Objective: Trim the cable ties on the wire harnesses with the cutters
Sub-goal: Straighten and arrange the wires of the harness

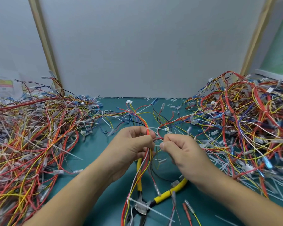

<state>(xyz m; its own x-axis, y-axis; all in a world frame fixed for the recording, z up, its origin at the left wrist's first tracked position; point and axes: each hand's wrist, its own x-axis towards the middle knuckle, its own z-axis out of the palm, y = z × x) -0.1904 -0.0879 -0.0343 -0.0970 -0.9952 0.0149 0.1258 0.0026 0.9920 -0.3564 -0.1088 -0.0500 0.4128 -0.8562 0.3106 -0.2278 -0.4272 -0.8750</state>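
Green mat (pixel 96 144), left hand (pixel 134 147) gripping wire harness (pixel 145 124), right hand (pixel 183 152) pinching it too — cutters (pixel 163 194) lying beneath.

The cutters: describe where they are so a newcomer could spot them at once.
On the green mat between the two wire piles, look just below the hands. The cutters lie there, handles spread, under trailing harness wires. Only they have thick yellow handles; everything around is thin wire or white ties.

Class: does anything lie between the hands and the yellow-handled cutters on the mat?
Yes. Wires of the held red-and-yellow wire harness drape over the yellow-handled cutters, and a white cable tie crosses their head.
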